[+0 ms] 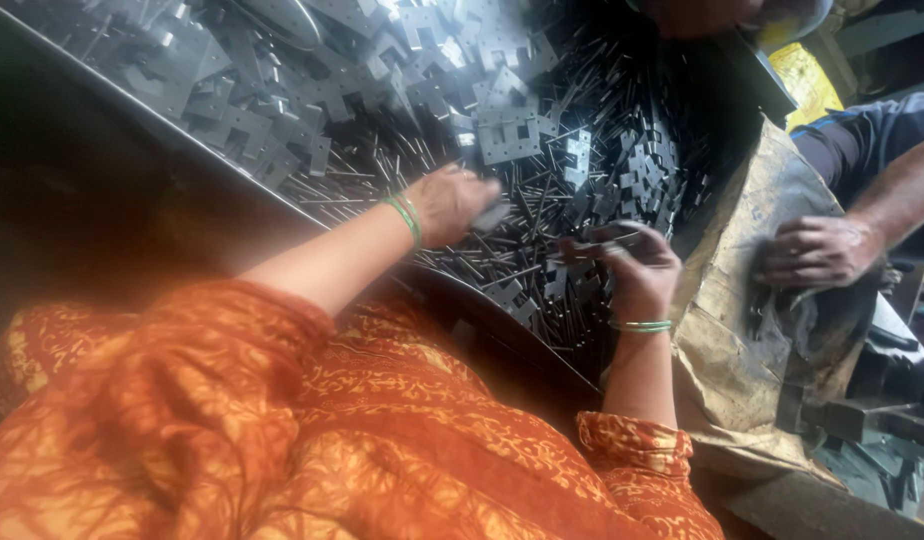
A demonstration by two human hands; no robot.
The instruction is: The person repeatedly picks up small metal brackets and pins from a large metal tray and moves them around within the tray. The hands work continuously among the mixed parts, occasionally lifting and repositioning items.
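While left hand [452,203] grips plate [490,216], pins [502,255] beneath

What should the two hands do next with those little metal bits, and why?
Probably bring the left hand across to the right hand. The right hand holds a flat metal plate; the left seems to grip a small piece over the heap of pins, and the two hands are apart.

Three hands [452,203]; countless hinge plates [507,135]
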